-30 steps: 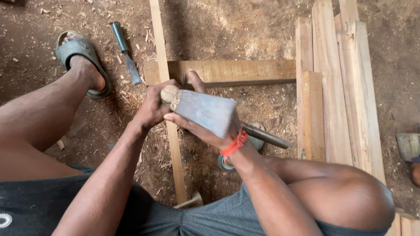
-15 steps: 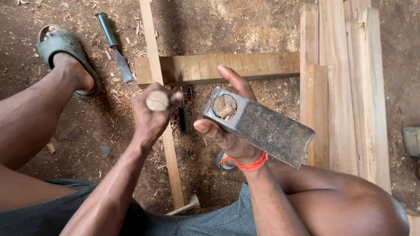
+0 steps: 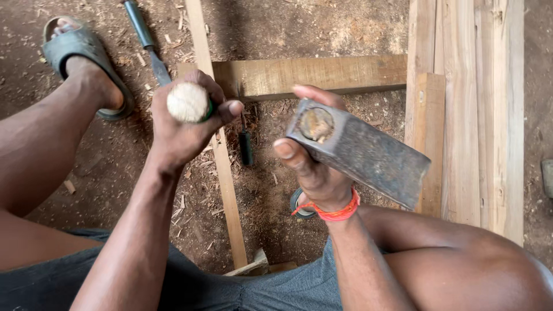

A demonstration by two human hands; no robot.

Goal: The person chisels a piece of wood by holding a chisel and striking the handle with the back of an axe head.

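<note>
left hand (image 3: pixel 184 129) clenched around a chisel handle (image 3: pixel 188 102); at three o'clock, right hand (image 3: pixel 314 167) grasps an axe head (image 3: pixel 360 152).

— What colours do you see?
— A dull grey axe head (image 3: pixel 363 152), rust-brown at its eye. A pale cream handle end (image 3: pixel 187 102) with a green band below it.
— Anything bright?
— An orange-red wristband (image 3: pixel 334 212).
— The rest?
— Tan planks (image 3: pixel 466 109), a grey-green sandal (image 3: pixel 75 49), dark grey shorts (image 3: pixel 219 288), and reddish-brown ground (image 3: pixel 109 161) flecked with pale chips.
</note>
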